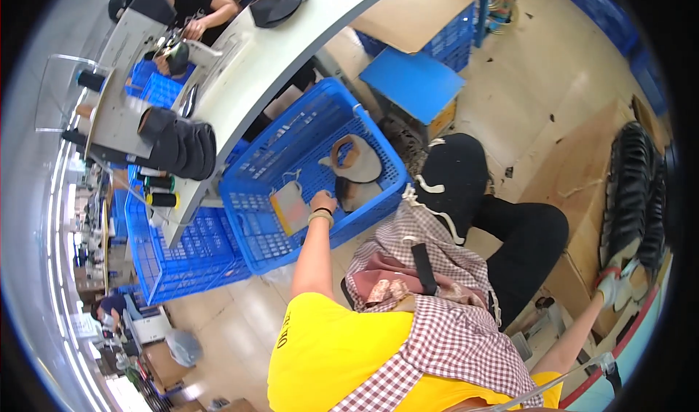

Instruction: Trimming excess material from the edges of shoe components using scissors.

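Observation:
My left hand (322,202), with bands at its wrist, is over the inside of a blue plastic basket (247,255). Its fingers look curled closed; what they hold, if anything, is hidden. Close to it in the basket lie a pale shoe upper (362,166) with a tan lining, another light piece (358,194) partly under it, and a white and yellow card (290,207) with a string. At the far right, my right hand (609,290), in a pale glove, is against light shoe pieces (632,284) at the end of a row of nested black shoe uppers (625,190). Its fingers are too small to read.
A white worktable (269,55) with a sewing machine (138,33) and black shoe uppers (178,143) stands on the left. A co-worker's hand (195,29) is at that machine. A blue stool (411,84) is beyond the basket. A cardboard box (575,193) stands on the right.

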A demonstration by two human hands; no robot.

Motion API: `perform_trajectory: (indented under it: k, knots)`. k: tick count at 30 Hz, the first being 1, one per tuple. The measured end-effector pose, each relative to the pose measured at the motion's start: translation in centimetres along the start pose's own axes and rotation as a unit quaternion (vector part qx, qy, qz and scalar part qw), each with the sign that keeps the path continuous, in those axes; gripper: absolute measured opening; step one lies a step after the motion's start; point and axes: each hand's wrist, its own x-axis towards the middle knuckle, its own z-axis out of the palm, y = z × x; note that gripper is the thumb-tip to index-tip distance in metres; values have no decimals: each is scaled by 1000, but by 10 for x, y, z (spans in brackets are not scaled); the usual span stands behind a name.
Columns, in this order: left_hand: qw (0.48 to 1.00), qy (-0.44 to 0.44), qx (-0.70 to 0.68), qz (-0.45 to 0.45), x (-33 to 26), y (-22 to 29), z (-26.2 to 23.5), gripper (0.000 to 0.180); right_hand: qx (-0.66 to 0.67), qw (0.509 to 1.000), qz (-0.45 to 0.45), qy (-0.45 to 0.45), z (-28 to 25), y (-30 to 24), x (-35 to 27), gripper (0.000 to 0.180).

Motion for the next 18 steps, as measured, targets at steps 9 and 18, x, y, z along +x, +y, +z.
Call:
perform_trajectory:
  k: [9, 18]
  knots:
    - [990, -122, -51, -54, 72, -42, 83, 35, 55, 957, -125, 257, -119, 48, -21, 42]
    - [898, 20, -340, -278, 101, 67, 107, 57, 213, 966, -5, 144, -156, 67, -41, 24]
